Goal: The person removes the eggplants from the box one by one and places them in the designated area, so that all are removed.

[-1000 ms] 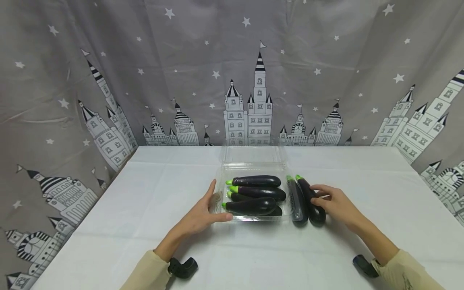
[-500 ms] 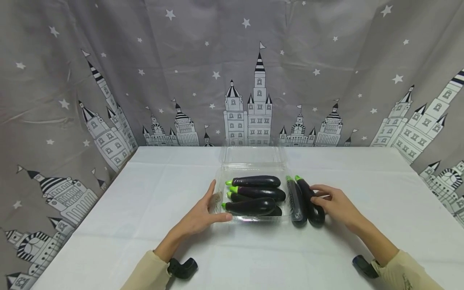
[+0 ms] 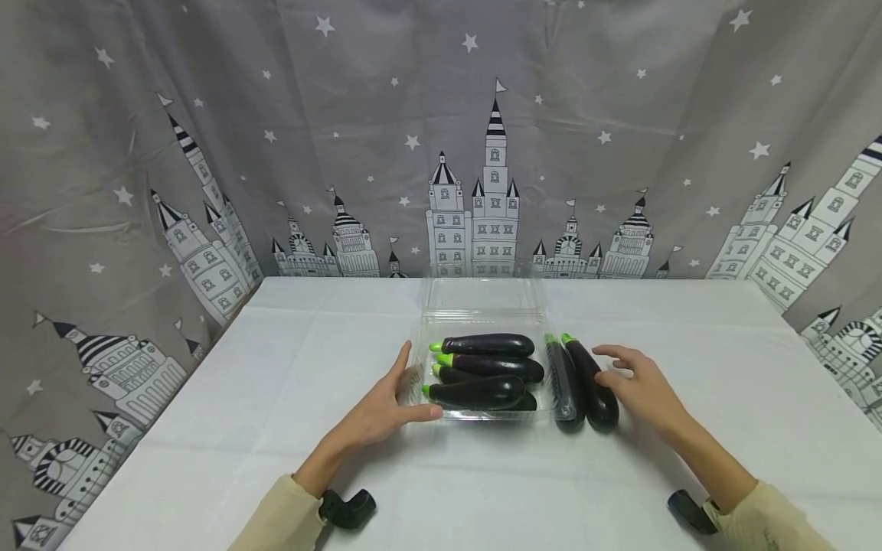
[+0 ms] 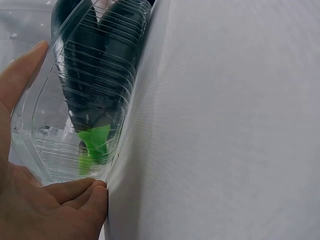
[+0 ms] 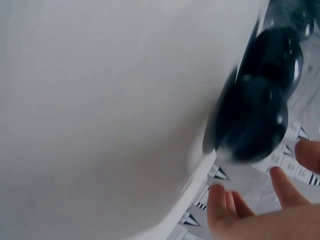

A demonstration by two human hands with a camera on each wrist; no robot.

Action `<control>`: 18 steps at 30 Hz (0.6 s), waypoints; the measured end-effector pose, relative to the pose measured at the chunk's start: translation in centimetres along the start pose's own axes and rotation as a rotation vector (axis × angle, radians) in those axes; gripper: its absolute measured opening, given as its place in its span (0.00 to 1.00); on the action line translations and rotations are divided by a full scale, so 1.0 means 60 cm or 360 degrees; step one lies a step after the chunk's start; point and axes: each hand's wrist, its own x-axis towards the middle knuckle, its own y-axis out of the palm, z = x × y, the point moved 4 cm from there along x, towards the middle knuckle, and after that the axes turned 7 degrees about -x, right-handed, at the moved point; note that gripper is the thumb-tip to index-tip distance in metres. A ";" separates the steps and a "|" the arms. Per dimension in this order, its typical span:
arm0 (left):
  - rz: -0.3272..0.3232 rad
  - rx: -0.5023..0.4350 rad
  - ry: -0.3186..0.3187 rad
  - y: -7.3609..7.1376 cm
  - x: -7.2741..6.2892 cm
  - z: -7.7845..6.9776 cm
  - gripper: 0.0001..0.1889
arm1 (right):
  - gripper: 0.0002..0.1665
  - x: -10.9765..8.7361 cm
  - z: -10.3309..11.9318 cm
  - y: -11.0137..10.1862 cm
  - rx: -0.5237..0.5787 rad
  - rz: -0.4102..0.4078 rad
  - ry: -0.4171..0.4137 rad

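A clear plastic clamshell box (image 3: 482,415) holds several dark eggplants (image 3: 475,392) with green stems. My left hand (image 3: 377,413) rests against its left end, thumb along the front edge; in the left wrist view the fingers (image 4: 80,200) touch its lower corner. Along the box's right side lies an eggplant (image 3: 566,390), seen partly through clear plastic. Another eggplant (image 3: 594,386) lies right beside that one. My right hand (image 3: 642,390) is just right of this outer eggplant, fingers loosely bent and holding nothing. The right wrist view shows a gap between the hand (image 5: 270,215) and the eggplant (image 5: 255,120).
The box's lid (image 3: 482,293) is folded back and lies away from me. A white cloth (image 3: 331,329) covers the table. Behind the table hangs a grey curtain (image 3: 344,99) with stars and castles.
My right hand has come off the outer eggplant and moved slightly to the right. The left hand, the box and the eggplants stay in place.
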 end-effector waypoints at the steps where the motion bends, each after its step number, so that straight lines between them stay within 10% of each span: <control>1: 0.0000 0.0002 -0.0001 0.000 0.000 0.000 0.65 | 0.26 -0.001 0.004 0.001 -0.0004 -0.0016 -0.0001; 18: -0.0012 -0.0006 0.0009 0.000 0.000 -0.002 0.65 | 0.21 -0.023 0.097 0.027 0.0195 -0.0036 -0.0276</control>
